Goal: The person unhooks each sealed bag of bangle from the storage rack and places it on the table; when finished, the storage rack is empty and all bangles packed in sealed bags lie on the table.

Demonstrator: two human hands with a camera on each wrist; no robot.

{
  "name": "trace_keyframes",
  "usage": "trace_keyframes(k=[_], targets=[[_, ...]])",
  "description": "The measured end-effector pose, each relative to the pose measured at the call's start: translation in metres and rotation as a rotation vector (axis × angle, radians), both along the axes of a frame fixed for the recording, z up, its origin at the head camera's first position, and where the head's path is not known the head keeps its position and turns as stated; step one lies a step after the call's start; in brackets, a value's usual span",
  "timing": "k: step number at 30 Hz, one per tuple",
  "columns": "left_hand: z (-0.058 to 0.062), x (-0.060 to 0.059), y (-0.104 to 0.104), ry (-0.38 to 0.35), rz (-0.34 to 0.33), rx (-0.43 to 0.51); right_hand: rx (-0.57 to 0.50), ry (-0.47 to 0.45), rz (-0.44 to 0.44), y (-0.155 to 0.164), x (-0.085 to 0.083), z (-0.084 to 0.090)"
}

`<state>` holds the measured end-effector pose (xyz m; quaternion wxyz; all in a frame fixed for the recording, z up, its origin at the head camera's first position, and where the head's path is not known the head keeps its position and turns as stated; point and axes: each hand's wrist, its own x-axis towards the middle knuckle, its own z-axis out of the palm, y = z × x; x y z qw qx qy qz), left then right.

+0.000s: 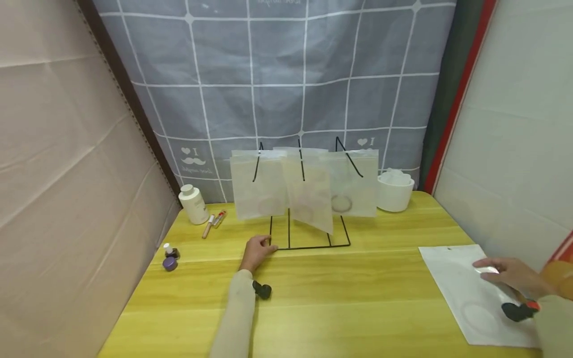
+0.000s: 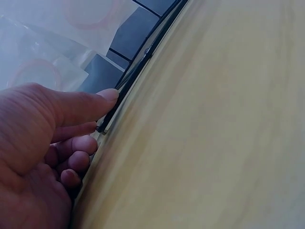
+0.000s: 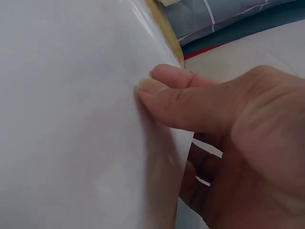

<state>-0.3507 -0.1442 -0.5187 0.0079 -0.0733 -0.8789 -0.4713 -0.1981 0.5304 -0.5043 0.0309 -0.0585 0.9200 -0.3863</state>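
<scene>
Where the left hand [image 1: 257,252] lay: thumb and fingers pinched the rack [image 1: 313,247] — near-left corner
Right hand [image 1: 515,276]: pinched a bag [image 1: 463,286] — table [image 1: 349,298], right edge

Yellow table [image 1: 340,298] under rack [image 1: 313,247], probable bag [image 1: 465,288].

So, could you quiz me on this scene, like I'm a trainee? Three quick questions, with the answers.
1. What does the left hand hold? A) the cap of a bottle; B) a corner of the black rack; C) a purple jar.
2. True or false: in the head view, the white bottle stands to the right of the black rack.
3. Which hand holds the white bag on the table?

Key: 1. B. 2. False; the white bottle stands to its left. 3. The right hand.
</scene>
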Motion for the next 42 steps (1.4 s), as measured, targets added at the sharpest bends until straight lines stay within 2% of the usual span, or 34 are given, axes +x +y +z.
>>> trace_keyframes(k=[4, 6, 10, 14, 18, 23, 28, 30, 35, 39, 42], targets=[[-0.001, -0.001, -0.002, 0.005, 0.009, -0.007, 0.147, 0.15, -0.017, 0.0, -0.005, -0.007], [-0.001, -0.001, -0.003, 0.008, 0.005, -0.003, 0.201, 0.14, -0.06, -0.002, -0.007, -0.007], [-0.001, 0.0, -0.004, 0.024, 0.001, 0.001, 0.291, 0.048, -0.13, -0.005, -0.008, -0.004], [-0.003, 0.002, -0.006, 0.039, 0.003, 0.004, 0.311, 0.0, -0.152, -0.006, -0.009, -0.004], [-0.005, 0.001, -0.007, 0.041, -0.001, 0.016, 0.307, 0.03, -0.159, -0.007, -0.014, -0.001], [-0.005, 0.001, -0.01, 0.028, 0.008, 0.012, 0.292, 0.112, -0.227, -0.034, -0.034, 0.019], [-0.003, -0.001, -0.012, 0.033, 0.01, 0.015, 0.117, 0.269, -0.224, -0.099, -0.068, 0.05], [-0.003, -0.002, -0.012, 0.033, 0.006, 0.017, 0.01, 0.329, -0.19, -0.125, -0.085, 0.061], [-0.004, 0.0, -0.01, 0.02, -0.003, 0.012, -0.257, 0.415, -0.062, -0.18, -0.122, 0.078], [-0.004, 0.002, -0.005, 0.033, -0.009, 0.016, -0.346, 0.451, 0.03, -0.211, -0.145, 0.093], [-0.003, 0.001, 0.0, 0.046, -0.009, 0.022, -0.367, 0.484, 0.05, -0.227, -0.157, 0.103]])
